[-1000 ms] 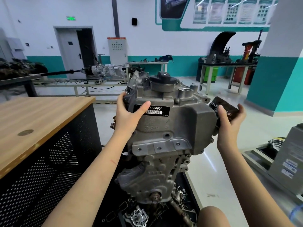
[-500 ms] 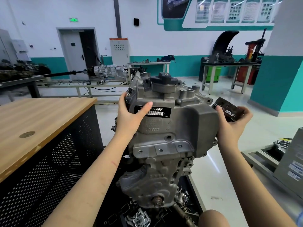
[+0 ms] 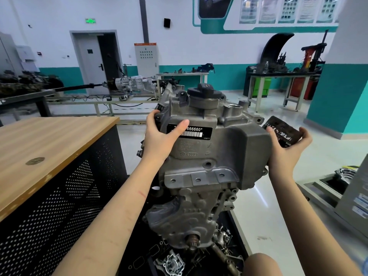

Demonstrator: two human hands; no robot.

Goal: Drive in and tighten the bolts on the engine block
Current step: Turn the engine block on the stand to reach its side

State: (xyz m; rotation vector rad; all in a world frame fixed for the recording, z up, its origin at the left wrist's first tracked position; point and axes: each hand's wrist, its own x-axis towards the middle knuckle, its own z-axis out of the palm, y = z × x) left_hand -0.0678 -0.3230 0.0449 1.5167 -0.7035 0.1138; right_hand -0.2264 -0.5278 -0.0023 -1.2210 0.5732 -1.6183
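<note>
A grey cast engine block [image 3: 207, 162] stands upright in front of me, with a black filler cap [image 3: 205, 92] on top and a black barcode label [image 3: 196, 132] on its face. My left hand [image 3: 161, 138] grips the block's upper left edge, its thumb lying across the label. My right hand [image 3: 286, 150] holds the upper right side, fingers curled round a black labelled part [image 3: 282, 132] that sticks out there. A grey bracket [image 3: 199, 177] with three bolt holes crosses the block's middle. No bolt or tool is in either hand.
A wood-topped cabinet [image 3: 49, 144] with perforated black sides stands close on the left. Loose metal parts [image 3: 173, 263] lie on the black tray below the block. A grey box [image 3: 356, 198] stands at the right. Workbenches [image 3: 278, 76] line the far wall.
The view shifted slightly and the block sits a little higher in the frame. Both hands keep the same hold on it.
</note>
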